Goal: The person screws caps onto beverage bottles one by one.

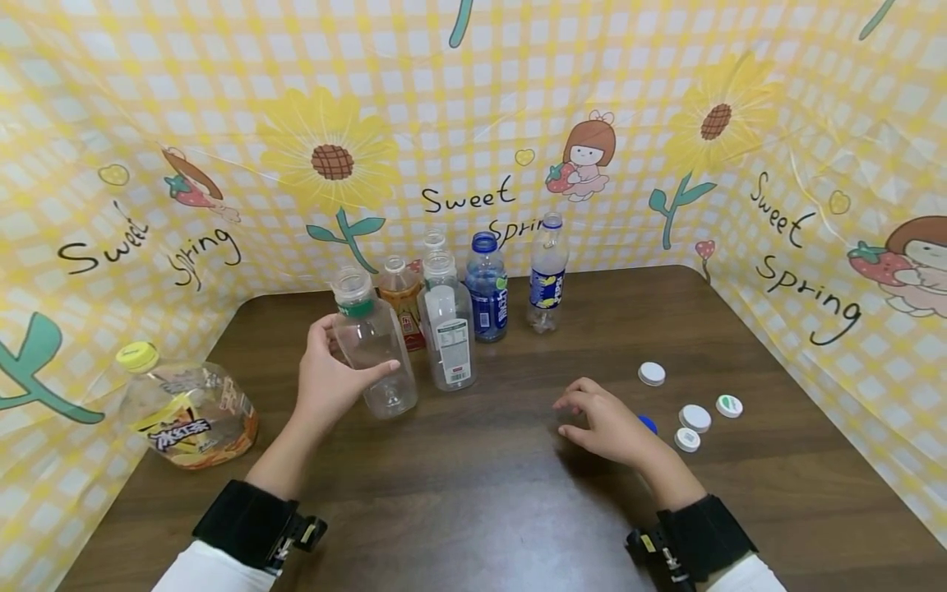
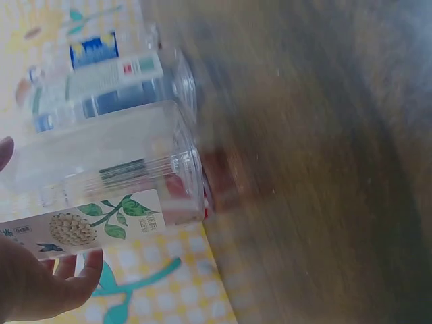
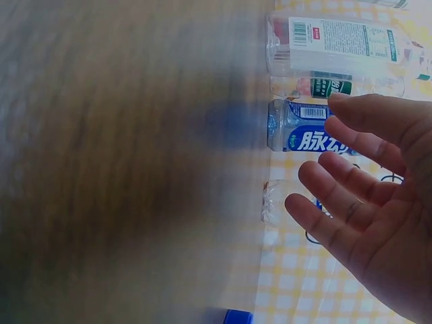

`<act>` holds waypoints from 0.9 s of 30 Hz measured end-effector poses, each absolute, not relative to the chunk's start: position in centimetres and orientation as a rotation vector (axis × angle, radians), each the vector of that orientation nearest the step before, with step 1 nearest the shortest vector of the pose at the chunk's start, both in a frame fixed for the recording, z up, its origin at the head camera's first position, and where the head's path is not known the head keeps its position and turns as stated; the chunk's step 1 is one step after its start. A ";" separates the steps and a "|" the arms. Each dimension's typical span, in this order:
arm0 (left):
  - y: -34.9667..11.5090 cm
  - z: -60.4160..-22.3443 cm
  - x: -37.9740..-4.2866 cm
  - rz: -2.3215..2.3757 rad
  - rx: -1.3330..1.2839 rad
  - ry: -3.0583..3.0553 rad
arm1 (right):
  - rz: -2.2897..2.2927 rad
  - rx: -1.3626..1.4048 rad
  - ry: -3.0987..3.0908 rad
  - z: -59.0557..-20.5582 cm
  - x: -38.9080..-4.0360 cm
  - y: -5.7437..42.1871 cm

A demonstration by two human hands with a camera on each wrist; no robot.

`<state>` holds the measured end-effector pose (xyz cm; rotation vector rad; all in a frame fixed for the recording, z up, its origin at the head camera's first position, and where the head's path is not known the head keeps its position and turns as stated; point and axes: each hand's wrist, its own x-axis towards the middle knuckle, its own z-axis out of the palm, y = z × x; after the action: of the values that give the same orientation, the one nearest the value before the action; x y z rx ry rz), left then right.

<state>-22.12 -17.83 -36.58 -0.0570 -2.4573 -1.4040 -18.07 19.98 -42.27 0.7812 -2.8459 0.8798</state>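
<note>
Left hand (image 1: 333, 378) grips uncapped clear bottle (image 1: 379, 335), thumb across near face, fingers round left side. Bottle over left part of table (image 1: 473, 493), just beside labelled bottle (image 1: 452, 349); base contact with table, cannot tell. Right hand (image 1: 610, 423) holds nothing, fingers loosely spread, slightly bent. Near it: 1 blue cap (image 1: 648, 423), 4 white caps (image 1: 695, 418).

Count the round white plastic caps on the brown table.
4, right of the right hand: farthest cap, rightmost green-printed cap, nearest cap, and middle cap just behind it. The hand may hide others.
</note>
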 end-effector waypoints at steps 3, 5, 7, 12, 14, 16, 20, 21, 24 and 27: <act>-17.3 -36.5 -21.2 -1.379 -0.091 -2.482 | 0.882 0.789 -2.842 -42.2 -18.1 20.0; -17.0 -36.4 -20.5 -1.376 -0.108 -2.494 | 0.881 0.798 -2.837 -42.1 -18.0 20.0; -16.7 -36.4 -19.9 -1.389 -0.130 -2.502 | 0.880 0.794 -2.837 -42.1 -18.0 20.0; -15.7 -36.4 -18.4 -1.433 -0.184 -2.519 | 0.884 0.791 -2.849 -42.0 -17.8 20.0; -15.3 -36.6 -17.8 -1.435 -0.194 -2.523 | 0.892 0.789 -2.860 -42.1 -17.8 19.9; -14.9 -36.8 -17.2 -1.438 -0.204 -2.528 | 0.895 0.791 -2.869 -42.1 -17.7 19.8; -14.1 -37.0 -16.2 -1.446 -0.237 -2.531 | 0.894 0.805 -2.870 -42.2 -17.6 19.8; -13.9 -37.0 -16.0 -1.448 -0.252 -2.533 | 0.897 0.809 -2.868 -42.2 -17.6 19.7; -13.3 -37.1 -15.5 -1.467 -0.315 -2.524 | 0.902 0.812 -2.862 -42.2 -17.7 19.7; -12.7 -37.2 -15.1 -1.481 -0.379 -2.505 | 0.913 0.809 -2.863 -42.3 -17.7 19.6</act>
<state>-15.09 -12.75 -37.18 -0.3792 -2.5049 -1.4814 -17.65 19.64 -42.26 0.8086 -2.8626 0.9131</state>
